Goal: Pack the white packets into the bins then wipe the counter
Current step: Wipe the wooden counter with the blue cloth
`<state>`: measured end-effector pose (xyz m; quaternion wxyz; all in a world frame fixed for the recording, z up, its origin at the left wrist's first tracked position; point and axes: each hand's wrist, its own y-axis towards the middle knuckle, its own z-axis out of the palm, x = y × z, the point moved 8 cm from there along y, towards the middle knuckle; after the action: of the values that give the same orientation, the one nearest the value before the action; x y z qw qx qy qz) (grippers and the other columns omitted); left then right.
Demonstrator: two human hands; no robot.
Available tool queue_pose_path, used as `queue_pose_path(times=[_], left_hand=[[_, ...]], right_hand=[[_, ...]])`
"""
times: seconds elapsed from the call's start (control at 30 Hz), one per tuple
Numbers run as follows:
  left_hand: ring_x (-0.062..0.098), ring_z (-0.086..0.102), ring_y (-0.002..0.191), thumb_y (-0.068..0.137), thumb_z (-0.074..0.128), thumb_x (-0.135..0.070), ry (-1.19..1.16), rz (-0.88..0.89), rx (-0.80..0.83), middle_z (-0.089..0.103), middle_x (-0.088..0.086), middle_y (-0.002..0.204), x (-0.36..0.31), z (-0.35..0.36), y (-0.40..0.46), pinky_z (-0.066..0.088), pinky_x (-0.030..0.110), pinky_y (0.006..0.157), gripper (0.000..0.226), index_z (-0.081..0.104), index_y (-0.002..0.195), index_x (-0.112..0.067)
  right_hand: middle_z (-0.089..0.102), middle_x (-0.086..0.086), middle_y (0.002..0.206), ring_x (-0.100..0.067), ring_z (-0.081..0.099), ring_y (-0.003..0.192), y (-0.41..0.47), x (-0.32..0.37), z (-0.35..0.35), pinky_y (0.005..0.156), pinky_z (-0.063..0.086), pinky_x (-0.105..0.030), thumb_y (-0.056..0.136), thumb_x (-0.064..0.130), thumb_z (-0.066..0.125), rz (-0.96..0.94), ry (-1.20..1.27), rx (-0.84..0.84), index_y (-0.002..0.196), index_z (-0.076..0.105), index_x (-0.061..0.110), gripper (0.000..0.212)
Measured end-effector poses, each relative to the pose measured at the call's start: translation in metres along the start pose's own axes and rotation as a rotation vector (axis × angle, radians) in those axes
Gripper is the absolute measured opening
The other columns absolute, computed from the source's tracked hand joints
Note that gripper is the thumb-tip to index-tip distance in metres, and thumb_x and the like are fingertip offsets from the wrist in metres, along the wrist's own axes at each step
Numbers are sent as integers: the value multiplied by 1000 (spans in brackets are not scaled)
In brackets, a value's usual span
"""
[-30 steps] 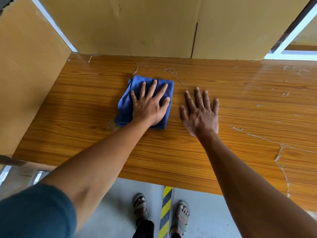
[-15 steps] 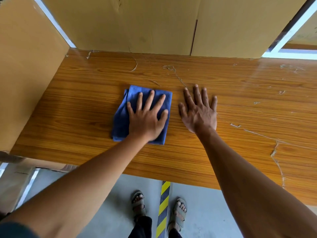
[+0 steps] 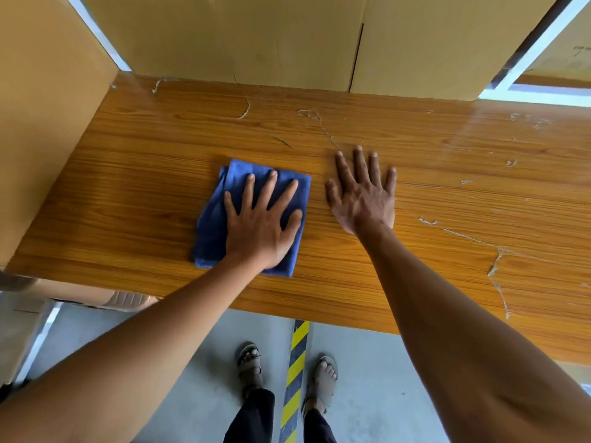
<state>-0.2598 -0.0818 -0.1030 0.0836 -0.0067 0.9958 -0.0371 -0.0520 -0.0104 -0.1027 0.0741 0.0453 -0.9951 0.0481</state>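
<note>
Under the flat left hand [image 3: 260, 230] lies the blue cloth [image 3: 211, 225].

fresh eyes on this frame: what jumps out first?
The blue cloth near the middle of the wooden counter, with the left hand pressed flat on it, fingers spread. Just right of it the right hand lies flat on the bare wood. Cardboard boxes wall in the back and left edges, and pale scratch marks run across the counter's right part.
</note>
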Motion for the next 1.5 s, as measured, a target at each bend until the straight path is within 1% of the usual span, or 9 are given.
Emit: queue_pose_path(times=[0.2, 0.37, 0.5, 0.63, 0.8, 0.87, 1.1, 1.37, 1.5], left_hand=[[32, -8, 163, 100, 11, -75, -24, -30, 64, -5, -10, 178, -4, -7, 91, -3, 76, 121, 68, 5, 165, -53], [31, 0, 164, 105, 14, -71, 7, 50, -13, 1, -11, 178, -3, -1, -9, 6, 74, 123, 64, 9, 166, -51], [34, 3, 163, 106, 17, -69, 33, 29, -12, 4, -7, 178, 6, 4, -76, 11, 75, 122, 65, 12, 167, -48], [34, 4, 163, 103, 22, -70, -7, -19, -20, 8, -8, 178, 6, -3, -24, 6, 77, 121, 65, 18, 165, -50], [33, -8, 163, 100, 10, -76, -20, -59, 60, -3, -9, 178, 4, -10, 59, -6, 76, 121, 70, 8, 166, -51], [33, -8, 163, 101, 11, -74, -10, -21, 65, -4, -9, 178, 4, -9, 58, -5, 76, 121, 69, 8, 166, -50], [35, 4, 163, 104, 22, -68, -10, 93, -8, 10, -5, 178, 19, 1, -53, 3, 77, 121, 65, 18, 166, -48], [34, -8, 163, 101, 14, -73, -28, 39, 73, 0, -8, 178, 11, -5, 44, -8, 76, 120, 69, 9, 166, -50], [34, -2, 163, 103, 16, -71, 0, 117, 29, 4, -6, 178, 14, -2, 5, -1, 75, 122, 67, 13, 166, -48]], right_hand=[[-17, 3, 175, -25, -16, 161, -3, 1, 1, 128, -3, -61, 103, 68, 0, 9, -4, 13, 167, -10, 38, 71], [-18, 1, 175, -25, -17, 161, -32, 10, 0, 128, -4, -60, 103, 68, 0, 21, 10, 31, 167, -8, 35, 73], [-13, 2, 176, -25, -14, 162, -64, 16, 2, 128, -3, -60, 102, 70, 3, 23, 30, 24, 168, -5, 36, 74], [-9, 2, 177, -26, -9, 163, -82, 23, 7, 128, -2, -59, 102, 71, 6, 68, 25, -7, 168, 0, 37, 75], [-10, 2, 177, -26, -11, 163, -86, 26, 9, 128, -2, -60, 103, 72, 5, 134, 28, -33, 168, -3, 39, 73], [-9, 2, 177, -26, -10, 163, -88, 28, 9, 128, -1, -61, 103, 71, 5, 146, 21, -44, 168, -2, 39, 73], [-11, 6, 177, -26, -12, 163, -91, 32, 8, 128, -1, -60, 101, 72, 3, 201, 25, -17, 167, -5, 43, 72], [-11, 5, 177, -28, -10, 163, -92, 35, 11, 127, -2, -62, 103, 71, 6, 274, 28, -36, 166, -5, 44, 69], [-10, 5, 177, -28, -10, 163, -92, 36, 11, 127, -1, -63, 102, 72, 4, 273, 27, -34, 166, -5, 44, 70]])
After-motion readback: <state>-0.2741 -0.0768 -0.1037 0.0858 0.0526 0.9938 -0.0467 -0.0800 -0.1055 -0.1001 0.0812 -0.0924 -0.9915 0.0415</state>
